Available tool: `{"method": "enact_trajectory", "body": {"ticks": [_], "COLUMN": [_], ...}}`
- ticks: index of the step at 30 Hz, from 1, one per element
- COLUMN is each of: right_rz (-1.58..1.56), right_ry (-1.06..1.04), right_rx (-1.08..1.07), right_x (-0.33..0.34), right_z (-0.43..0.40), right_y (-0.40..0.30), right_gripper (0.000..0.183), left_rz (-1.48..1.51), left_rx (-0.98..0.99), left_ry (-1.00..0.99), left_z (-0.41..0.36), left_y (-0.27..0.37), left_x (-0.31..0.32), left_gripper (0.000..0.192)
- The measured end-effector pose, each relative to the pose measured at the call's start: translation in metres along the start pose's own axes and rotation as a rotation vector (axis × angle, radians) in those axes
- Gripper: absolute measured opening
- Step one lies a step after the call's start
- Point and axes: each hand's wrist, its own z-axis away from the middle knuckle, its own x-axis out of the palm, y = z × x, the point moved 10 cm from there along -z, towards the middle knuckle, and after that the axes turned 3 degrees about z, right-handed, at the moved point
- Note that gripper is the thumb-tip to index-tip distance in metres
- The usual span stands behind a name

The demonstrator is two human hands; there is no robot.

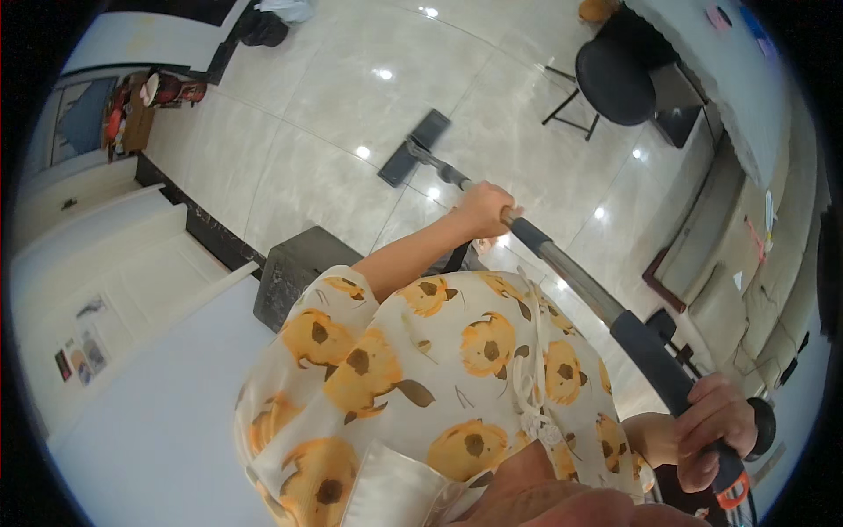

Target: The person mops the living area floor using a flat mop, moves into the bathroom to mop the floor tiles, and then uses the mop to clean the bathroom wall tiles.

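A flat mop stretches diagonally before me. Its dark rectangular head (pixel 398 165) rests on the glossy tiled floor (pixel 329 132). My left hand (pixel 487 209) is wrapped around the lower part of the metal pole (pixel 583 280), a short way above the head joint. Near the upper end, my right hand (pixel 714 428) grips the dark sleeve (pixel 649 356) of the handle. An orange hanging loop (pixel 732 493) sticks out past that hand. Part of the pole is covered by my fingers.
A black round folding stool (pixel 616 82) stands at the upper right, near a beige sofa (pixel 708 263). To my left is a dark box-shaped object (pixel 303 270). A red drum (pixel 164 90) and a black bag (pixel 263 27) sit along the far left wall.
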Motion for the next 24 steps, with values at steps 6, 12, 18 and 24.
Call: {"method": "enact_trajectory", "body": {"ticks": [6, 12, 18, 24], "right_rz": [-0.151, -0.35, -0.339, -0.238], "right_ry": [-0.328, 0.212, 0.227, 0.373], "right_rx": [0.154, 0.205, 0.235, 0.3], "right_x": [0.08, 0.063, 0.053, -0.025], "right_z": [-0.037, -0.042, 0.012, 0.1], "right_y": [0.041, 0.074, 0.099, 0.078], "right_gripper": [0.032, 0.012, 0.013, 0.01], "left_rz": [0.007, -0.126, -0.201, -0.061], "left_rx": [-0.072, -0.177, -0.185, 0.119], "left_ry": [0.203, 0.259, 0.289, 0.075], "left_z": [0.061, 0.061, 0.065, 0.007], "left_y": [-0.07, -0.092, -0.093, 0.0], "left_x": [-0.064, -0.077, -0.046, 0.045], "left_gripper": [0.017, 0.026, 0.025, 0.016]}}
